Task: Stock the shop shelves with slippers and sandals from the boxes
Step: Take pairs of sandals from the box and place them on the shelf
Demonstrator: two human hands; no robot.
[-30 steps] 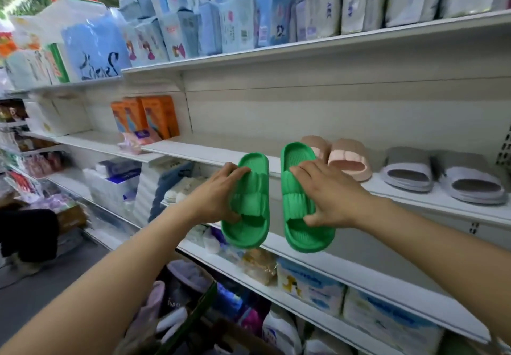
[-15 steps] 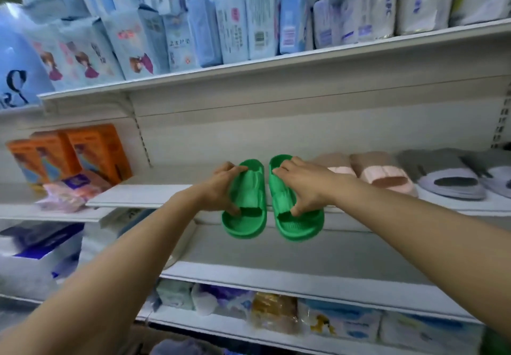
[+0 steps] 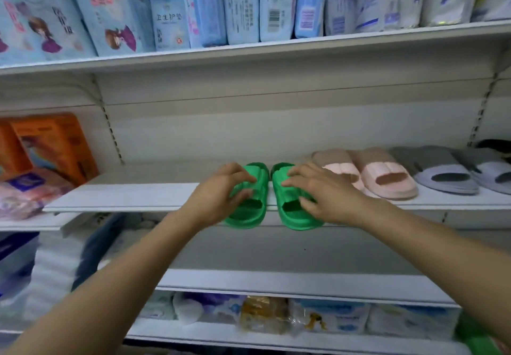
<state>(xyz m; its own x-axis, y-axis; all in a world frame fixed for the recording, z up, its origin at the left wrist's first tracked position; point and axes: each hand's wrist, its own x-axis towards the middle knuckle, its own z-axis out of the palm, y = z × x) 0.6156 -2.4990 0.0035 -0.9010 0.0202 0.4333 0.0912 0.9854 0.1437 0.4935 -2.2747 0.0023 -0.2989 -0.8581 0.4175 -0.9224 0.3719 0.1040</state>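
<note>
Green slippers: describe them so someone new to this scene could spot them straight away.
Find the white middle shelf that carries a row of slippers. The green slippers are the leftmost pair, at its front edge, left of the pink slippers and grey slippers. They are the only bright green pair, with the left hand and right hand gripping them.

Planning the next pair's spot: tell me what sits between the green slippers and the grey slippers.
The pink slippers sit between the green slippers and grey slippers, on the same shelf, in the head view.
</note>
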